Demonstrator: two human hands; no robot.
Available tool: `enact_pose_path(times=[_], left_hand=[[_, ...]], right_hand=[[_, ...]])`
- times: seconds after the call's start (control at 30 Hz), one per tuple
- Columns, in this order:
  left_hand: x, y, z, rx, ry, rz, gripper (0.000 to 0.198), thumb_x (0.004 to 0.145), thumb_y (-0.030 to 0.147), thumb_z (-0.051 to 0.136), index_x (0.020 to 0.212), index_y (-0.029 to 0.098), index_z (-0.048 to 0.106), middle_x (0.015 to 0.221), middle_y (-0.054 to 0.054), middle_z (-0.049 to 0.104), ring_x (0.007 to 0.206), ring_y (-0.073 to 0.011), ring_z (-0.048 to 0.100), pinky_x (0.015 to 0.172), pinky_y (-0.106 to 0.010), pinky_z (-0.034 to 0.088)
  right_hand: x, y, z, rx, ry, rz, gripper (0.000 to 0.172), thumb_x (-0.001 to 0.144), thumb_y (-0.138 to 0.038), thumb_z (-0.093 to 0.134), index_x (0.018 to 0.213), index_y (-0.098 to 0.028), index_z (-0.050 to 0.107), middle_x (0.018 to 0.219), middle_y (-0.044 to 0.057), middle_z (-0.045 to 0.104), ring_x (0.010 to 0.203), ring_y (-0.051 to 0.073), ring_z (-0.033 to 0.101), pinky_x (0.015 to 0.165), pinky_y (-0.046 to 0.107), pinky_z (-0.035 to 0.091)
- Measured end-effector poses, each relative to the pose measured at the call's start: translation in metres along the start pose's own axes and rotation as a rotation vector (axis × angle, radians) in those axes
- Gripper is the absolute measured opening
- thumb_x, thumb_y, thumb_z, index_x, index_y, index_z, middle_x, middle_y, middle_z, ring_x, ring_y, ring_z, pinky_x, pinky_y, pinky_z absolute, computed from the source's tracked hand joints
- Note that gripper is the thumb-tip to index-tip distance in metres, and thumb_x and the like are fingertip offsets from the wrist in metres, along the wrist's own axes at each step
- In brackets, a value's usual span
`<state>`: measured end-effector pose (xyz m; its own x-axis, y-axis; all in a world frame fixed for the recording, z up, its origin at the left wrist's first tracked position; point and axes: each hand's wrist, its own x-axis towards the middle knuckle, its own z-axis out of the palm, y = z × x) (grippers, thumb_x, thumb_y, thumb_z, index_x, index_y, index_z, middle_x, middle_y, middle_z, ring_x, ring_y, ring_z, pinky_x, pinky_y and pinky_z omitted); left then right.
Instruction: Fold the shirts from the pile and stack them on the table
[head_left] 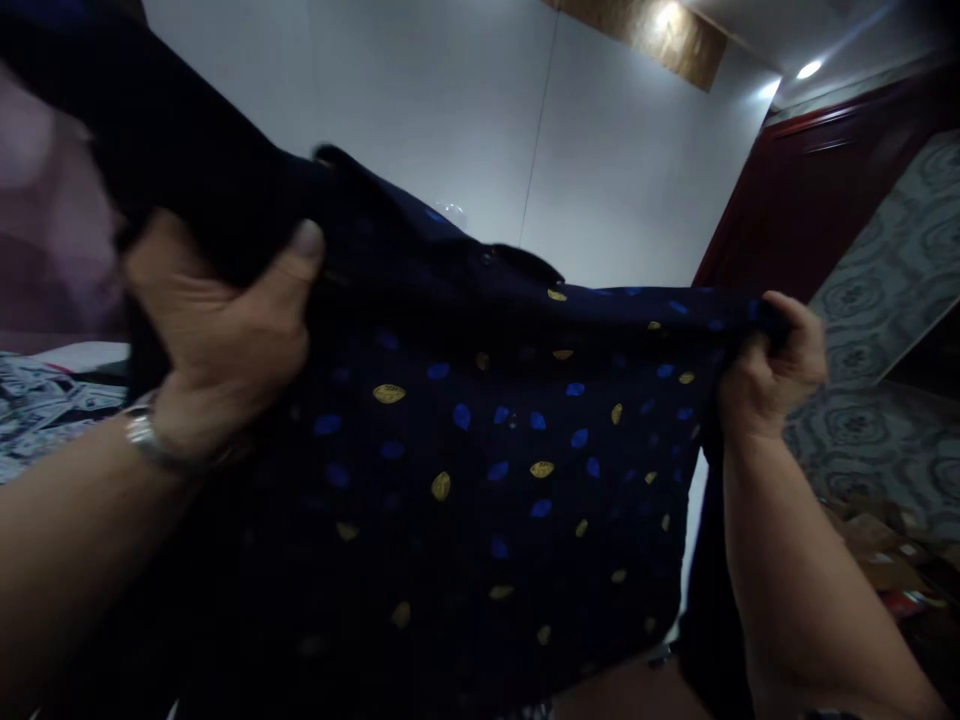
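A dark navy shirt (517,430) with blue and gold leaf shapes hangs stretched out before me, its collar and a few buttons facing my way. On the left side, my left hand (225,310) grips the cloth near the shoulder, thumb on top and the other fingers partly hidden in the fabric. A metal bracelet circles that wrist. My right hand (776,370) pinches the opposite shoulder, fingers curled over the cloth. The shirt's lower part fades into shadow.
Behind the shirt stands a large white panel wall (450,100). A dark red door (802,200) and patterned wallpaper (862,370) are on the right, with cluttered boxes (877,550) low down. Patterned fabric (52,410) lies at the left edge.
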<state>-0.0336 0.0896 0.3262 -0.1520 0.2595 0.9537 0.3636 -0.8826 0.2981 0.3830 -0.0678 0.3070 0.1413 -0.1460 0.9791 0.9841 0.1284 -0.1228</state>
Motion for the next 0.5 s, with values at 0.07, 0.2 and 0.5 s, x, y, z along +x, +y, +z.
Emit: enact_pose_path(times=[0.07,0.2,0.5], left_hand=[[-0.002,-0.019,0.035,0.031,-0.063,-0.020,0.058,0.082,0.050,0.060,0.121,0.008,0.052,0.119,-0.005,0.062,0.113,-0.0208,0.057,0.105,-0.041,0.041],[-0.005,-0.082,0.113,0.083,-0.501,-0.182,0.056,0.084,0.048,0.055,0.124,0.009,0.052,0.130,-0.013,0.056,0.122,-0.0233,0.051,0.108,-0.037,0.036],[-0.152,-0.139,0.103,0.145,-1.070,-0.439,0.039,0.081,0.047,0.047,0.094,0.018,0.069,0.101,-0.007,0.070,0.094,-0.0219,0.063,0.091,-0.034,0.047]], right_hand=[[-0.017,0.030,0.026,-0.025,-0.074,0.061,0.038,0.083,-0.012,0.044,0.114,-0.022,0.063,0.108,0.004,0.064,0.105,0.021,0.061,0.098,0.041,0.044],[-0.054,0.084,0.080,-0.166,-0.355,0.372,0.039,0.080,-0.016,0.048,0.117,-0.014,0.060,0.113,0.010,0.065,0.107,0.022,0.059,0.099,0.042,0.043],[-0.197,0.043,0.077,0.039,-1.128,0.635,0.033,0.080,-0.026,0.057,0.110,-0.016,0.067,0.112,0.010,0.070,0.104,0.021,0.063,0.098,0.036,0.046]])
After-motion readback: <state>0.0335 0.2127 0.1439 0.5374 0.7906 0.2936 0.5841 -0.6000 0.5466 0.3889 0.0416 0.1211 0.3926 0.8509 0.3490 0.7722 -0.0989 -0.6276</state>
